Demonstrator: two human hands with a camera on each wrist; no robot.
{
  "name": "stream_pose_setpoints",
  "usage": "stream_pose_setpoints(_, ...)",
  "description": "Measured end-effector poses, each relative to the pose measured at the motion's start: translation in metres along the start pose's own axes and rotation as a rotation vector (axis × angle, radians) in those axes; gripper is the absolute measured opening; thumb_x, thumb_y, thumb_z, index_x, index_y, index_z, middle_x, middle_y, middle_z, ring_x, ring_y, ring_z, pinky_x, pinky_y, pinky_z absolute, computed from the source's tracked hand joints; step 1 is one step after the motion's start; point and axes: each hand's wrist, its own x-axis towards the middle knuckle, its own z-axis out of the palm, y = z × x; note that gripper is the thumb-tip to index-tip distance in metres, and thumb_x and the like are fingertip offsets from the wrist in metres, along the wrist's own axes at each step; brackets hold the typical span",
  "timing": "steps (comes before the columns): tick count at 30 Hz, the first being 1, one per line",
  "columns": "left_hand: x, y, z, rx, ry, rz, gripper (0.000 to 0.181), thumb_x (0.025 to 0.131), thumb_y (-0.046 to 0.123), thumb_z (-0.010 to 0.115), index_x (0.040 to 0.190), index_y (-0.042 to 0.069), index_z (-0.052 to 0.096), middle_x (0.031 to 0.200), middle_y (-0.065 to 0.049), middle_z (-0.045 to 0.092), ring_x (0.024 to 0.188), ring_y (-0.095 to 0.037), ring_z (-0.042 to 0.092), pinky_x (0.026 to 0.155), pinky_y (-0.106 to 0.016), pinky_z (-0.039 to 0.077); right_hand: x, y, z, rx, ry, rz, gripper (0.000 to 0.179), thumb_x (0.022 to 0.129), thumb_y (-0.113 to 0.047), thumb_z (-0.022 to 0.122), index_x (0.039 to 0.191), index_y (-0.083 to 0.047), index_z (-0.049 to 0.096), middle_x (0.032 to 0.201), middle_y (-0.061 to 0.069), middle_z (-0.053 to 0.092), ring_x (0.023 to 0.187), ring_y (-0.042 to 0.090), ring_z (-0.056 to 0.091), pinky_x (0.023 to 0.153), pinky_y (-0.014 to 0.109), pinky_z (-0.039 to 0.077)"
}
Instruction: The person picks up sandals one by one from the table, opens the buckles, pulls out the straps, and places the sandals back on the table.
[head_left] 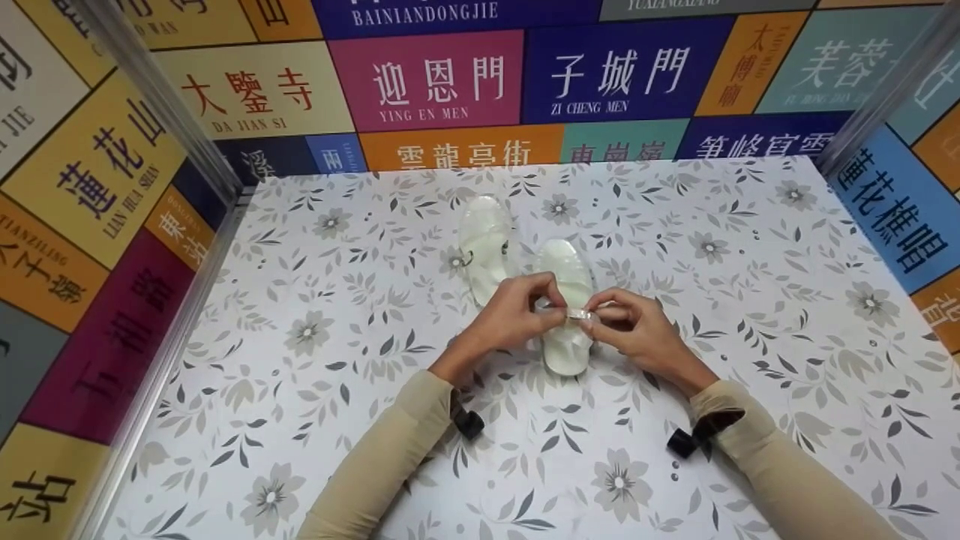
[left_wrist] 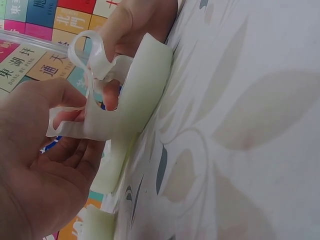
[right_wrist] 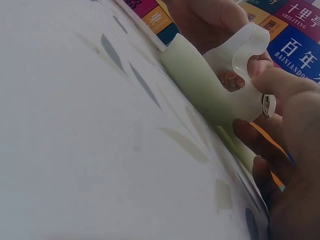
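A pale green-white sandal (head_left: 566,356) lies flat on the patterned surface, toe and heel showing beyond my hands. Its translucent strap (head_left: 579,314) spans the gap between my fingertips. From the left, my left hand (head_left: 516,311) pinches one part of the strap between thumb and fingers. Opposite it, my right hand (head_left: 637,328) pinches the other part. A small shiny metal fastener (right_wrist: 268,106) shows on the strap beside my right thumb in the right wrist view. The matching sandal (head_left: 484,217) lies farther back and left, partly hidden by my left hand, with dark metal pieces on its straps.
The flat surface (head_left: 315,420) carries a grey leaf-and-flower print. Colourful panels with large characters (head_left: 427,79) stand along its back and sides. A black wrist-worn device (head_left: 469,424) sits at my left cuff, and a second one (head_left: 682,442) at my right.
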Motion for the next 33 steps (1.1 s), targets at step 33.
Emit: stream_pose_setpoints(33, -0.0007, 0.0045, -0.007, 0.111, 0.031, -0.027, 0.008, 0.09, 0.01, 0.078, 0.092, 0.013, 0.07, 0.088, 0.005, 0.073, 0.08, -0.007, 0.058, 0.073, -0.021, 0.047, -0.001, -0.0023, 0.0013, 0.037, -0.005, 0.045, 0.029, 0.099, -0.009, 0.08, 0.121, 0.002, 0.066, 0.116, 0.019, 0.082, 0.108, 0.017, 0.081, 0.086, 0.023, 0.063)
